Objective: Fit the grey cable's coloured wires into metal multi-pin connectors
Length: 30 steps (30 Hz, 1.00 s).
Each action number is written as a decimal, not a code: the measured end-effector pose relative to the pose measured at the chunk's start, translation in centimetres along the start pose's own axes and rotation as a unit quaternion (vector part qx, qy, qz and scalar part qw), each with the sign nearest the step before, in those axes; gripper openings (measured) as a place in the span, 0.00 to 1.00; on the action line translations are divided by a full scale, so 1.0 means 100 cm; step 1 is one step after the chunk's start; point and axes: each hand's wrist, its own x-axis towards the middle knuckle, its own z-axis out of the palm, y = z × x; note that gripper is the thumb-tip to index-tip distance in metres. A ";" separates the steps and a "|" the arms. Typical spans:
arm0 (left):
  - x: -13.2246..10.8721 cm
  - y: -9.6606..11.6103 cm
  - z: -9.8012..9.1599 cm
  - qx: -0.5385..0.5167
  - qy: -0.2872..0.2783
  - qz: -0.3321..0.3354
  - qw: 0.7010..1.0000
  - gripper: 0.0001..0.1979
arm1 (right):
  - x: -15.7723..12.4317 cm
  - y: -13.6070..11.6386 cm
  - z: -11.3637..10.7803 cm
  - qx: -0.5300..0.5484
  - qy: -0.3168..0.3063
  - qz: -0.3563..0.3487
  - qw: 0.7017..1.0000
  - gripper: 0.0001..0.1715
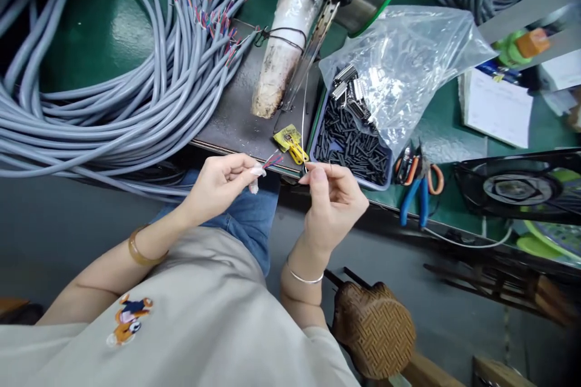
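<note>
My left hand, white coverings on its fingertips, is closed on a small fan of thin coloured wires, mostly red and blue, pointing right. Across a short gap, my right hand is closed in a pinch near the bench edge. A tiny dark bit shows at its fingertips, too small to name. A thin pale strand runs down to the same spot, and I cannot tell whether the fingers grip it. Just beyond both hands lies a yellow clip-like piece on the dark board.
Grey cables with stripped ends cover the left bench. A soldering iron and a wrapped white post hang ahead. Right are a bin of black tubes, metal connectors, a plastic bag, pliers and a fan.
</note>
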 end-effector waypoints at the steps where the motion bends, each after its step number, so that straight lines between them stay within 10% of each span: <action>1: 0.001 -0.001 -0.004 -0.034 -0.021 -0.039 0.998 0.15 | -0.001 0.000 0.000 -0.010 -0.003 -0.005 1.000 0.08; 6: 0.004 -0.001 -0.019 -0.137 -0.072 -0.133 0.979 0.24 | -0.005 -0.006 0.006 -0.042 -0.047 -0.032 0.998 0.07; 19: 0.007 0.002 -0.018 -0.133 -0.071 -0.122 0.981 0.19 | 0.004 -0.003 0.015 -0.063 -0.125 0.008 0.990 0.06; 23: 0.006 0.002 -0.009 0.006 -0.003 0.025 1.000 0.11 | 0.003 0.000 0.011 -0.040 -0.126 0.031 0.991 0.04; 26: 0.002 0.000 0.006 0.211 0.079 0.235 0.946 0.06 | 0.007 0.002 0.010 0.015 -0.013 0.027 0.999 0.07; 30: 0.002 -0.004 0.018 0.273 -0.054 0.298 0.913 0.12 | 0.013 -0.002 0.008 0.101 0.143 -0.065 0.982 0.13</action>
